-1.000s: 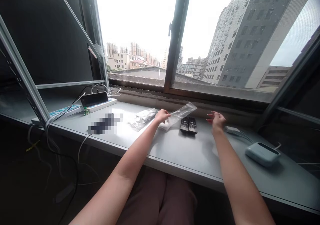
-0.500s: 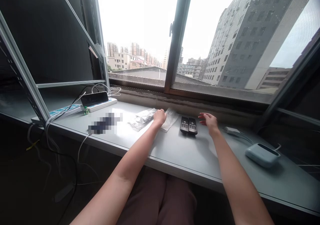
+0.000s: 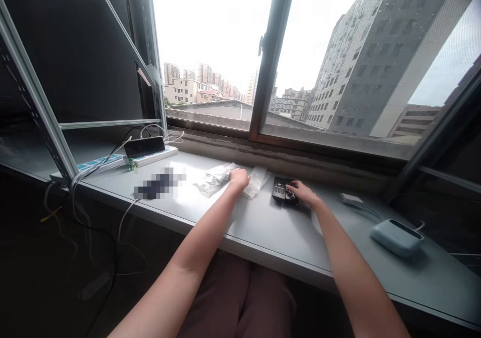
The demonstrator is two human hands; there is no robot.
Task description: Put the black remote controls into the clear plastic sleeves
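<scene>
Two black remote controls [image 3: 278,189] lie side by side on the grey-white table, buttons up. My right hand [image 3: 303,192] reaches over the right-hand remote, its fingers stretched out and touching the top face; part of that remote is hidden. To the left, my left hand [image 3: 239,178] is closed at the right end of a crumpled clear plastic bag [image 3: 218,177], fingers curled on its edge. A second clear plastic bag [image 3: 257,181] lies just right of this hand, partly covered by it.
At the right are a pale blue rounded device [image 3: 397,236] and a white plug [image 3: 350,198] with cable. Leftward lie a blurred dark item [image 3: 155,185], a small green bottle [image 3: 131,165], a phone [image 3: 145,147] propped on a power strip [image 3: 171,152], and a metal rack post [image 3: 35,87].
My right hand has moved left and down from beside the remotes onto the right one. My left hand stays at the bag, and the view has shifted slightly.
</scene>
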